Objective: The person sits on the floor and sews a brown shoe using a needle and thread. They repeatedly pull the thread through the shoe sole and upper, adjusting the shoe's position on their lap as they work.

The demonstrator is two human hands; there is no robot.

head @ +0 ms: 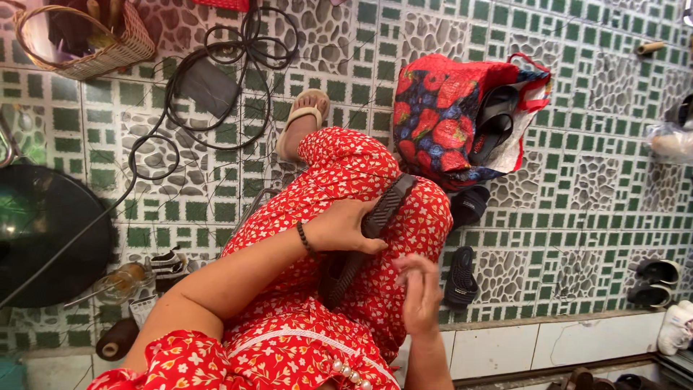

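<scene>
While seated over green-and-grey patterned floor tiles [577,180], with a band of plain white tile [577,339] along the near edge — a lap in red floral fabric [339,217] fills the middle. Left hand [345,227], beaded bracelet [306,238] at the wrist, fingers clenched round a dark ribbed sandal [375,220] lying across the thigh. Right hand [419,292] just beside the sandal's lower end, fingers loosely curled and blurred — cannot tell whether holding anything. On the tiles: a bright fruit-print bag [440,115] with dark footwear inside, loose black sandals [462,278] near the knee, a coil of black cable [216,79], a woven basket [86,43] in the far corner, a dark round pan [43,231] at the left, a spool of dark thread [115,339] nearby. One foot in a tan sandal [303,119] rests flat on the floor.
</scene>
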